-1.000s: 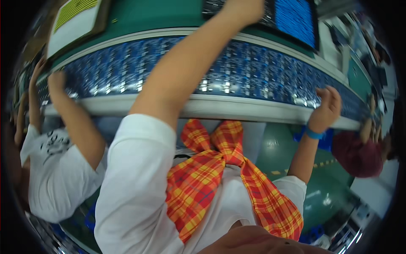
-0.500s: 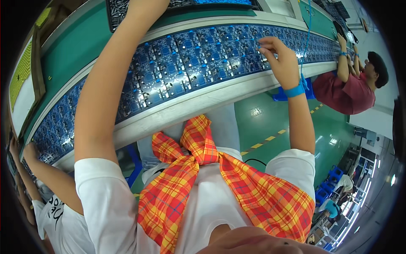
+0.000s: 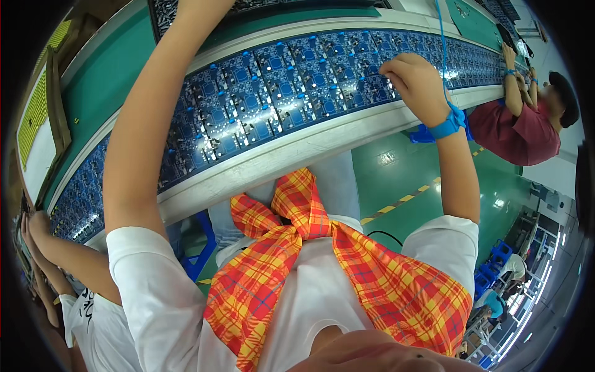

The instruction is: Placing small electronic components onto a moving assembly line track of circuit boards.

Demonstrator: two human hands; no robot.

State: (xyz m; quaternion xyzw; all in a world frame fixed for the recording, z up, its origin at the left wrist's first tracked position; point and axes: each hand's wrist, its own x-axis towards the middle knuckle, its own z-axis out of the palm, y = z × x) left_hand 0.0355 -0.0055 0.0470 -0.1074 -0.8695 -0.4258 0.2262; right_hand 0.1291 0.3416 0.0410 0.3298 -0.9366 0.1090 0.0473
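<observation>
A long run of blue circuit boards [image 3: 291,84] with small parts on them crosses in front of me. My right hand [image 3: 416,85], with a blue wrist strap [image 3: 449,124] and its cord, hovers over the boards. Its thumb and fingers are pressed together in a pinch; what lies between them, if anything, is too small to make out. My left arm reaches across the boards to a black parts tray [image 3: 162,18] at the far side. Only the base of my left hand [image 3: 207,5] shows at the top edge; its fingers are out of the picture.
A pale metal rail [image 3: 260,155] edges the boards on my side. Beyond them lies a green work surface [image 3: 105,87]. A box with a yellow sheet [image 3: 37,111] stands at far left. Co-workers' arms [image 3: 68,248] reach in at left; another person [image 3: 520,127] works at right.
My right hand's fingers have closed from a looser, parted pose into a pinch. My left hand has moved slightly left and further out of the top edge. The whole view has shifted a little.
</observation>
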